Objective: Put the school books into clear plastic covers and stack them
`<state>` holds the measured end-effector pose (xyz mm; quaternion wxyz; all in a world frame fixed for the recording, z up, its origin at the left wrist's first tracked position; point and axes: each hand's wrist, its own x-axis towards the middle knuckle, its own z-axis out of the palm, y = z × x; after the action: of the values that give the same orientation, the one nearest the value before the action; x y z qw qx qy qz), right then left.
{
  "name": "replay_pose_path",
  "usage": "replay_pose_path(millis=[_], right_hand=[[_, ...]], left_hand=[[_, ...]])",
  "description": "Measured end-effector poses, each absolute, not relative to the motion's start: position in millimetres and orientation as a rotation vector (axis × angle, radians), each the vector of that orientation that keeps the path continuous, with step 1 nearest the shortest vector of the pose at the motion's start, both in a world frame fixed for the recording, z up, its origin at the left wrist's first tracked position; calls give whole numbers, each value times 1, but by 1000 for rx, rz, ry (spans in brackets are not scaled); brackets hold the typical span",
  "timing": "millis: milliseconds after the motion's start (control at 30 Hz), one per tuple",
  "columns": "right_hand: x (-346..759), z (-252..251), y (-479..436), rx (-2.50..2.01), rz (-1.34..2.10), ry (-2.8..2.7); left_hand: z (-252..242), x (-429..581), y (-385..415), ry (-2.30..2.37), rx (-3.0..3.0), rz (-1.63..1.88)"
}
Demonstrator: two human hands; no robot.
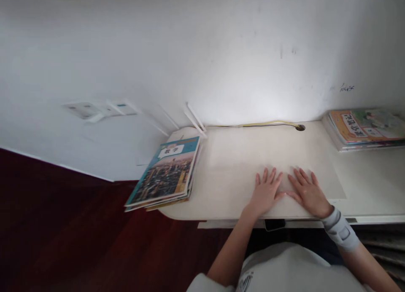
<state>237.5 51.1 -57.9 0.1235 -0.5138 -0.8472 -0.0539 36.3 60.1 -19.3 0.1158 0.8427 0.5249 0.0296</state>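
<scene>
My left hand [265, 193] lies flat on the pale desk [234, 178], fingers spread and pointing toward the wall. Beside it, my right hand [308, 193] rests palm down with its fingers apart, and a grey wrist band [341, 229] is around that wrist. The two thumbs meet or nearly meet. Neither hand holds anything. A thin, pale rectangular sheet or mat [316, 163] seems to lie beneath the hands, its right edge visible past my right hand.
A stack of books [164, 172] overhangs the desk's left end, near a white router [182, 133] with antennas. More books [367, 125] lie at the right. A yellow cable [272, 122] runs along the wall to a round hole [300, 127]. Wall sockets [104, 110] are at left.
</scene>
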Motion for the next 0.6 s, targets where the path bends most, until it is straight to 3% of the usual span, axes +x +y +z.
replay_pose_path(millis=[133, 267, 433, 600], right_hand=[[243, -60, 49, -1407, -173, -2340], [247, -67, 49, -1325, -151, -2307], [247, -75, 50, -1306, -183, -2341], [246, -74, 49, -1304, -229, -2360]], left_hand=[[8, -39, 84, 2120, 2317, 161], [27, -134, 96, 2884, 1732, 119], [18, -175, 88, 2890, 1563, -178], [25, -168, 85, 2838, 1572, -221]])
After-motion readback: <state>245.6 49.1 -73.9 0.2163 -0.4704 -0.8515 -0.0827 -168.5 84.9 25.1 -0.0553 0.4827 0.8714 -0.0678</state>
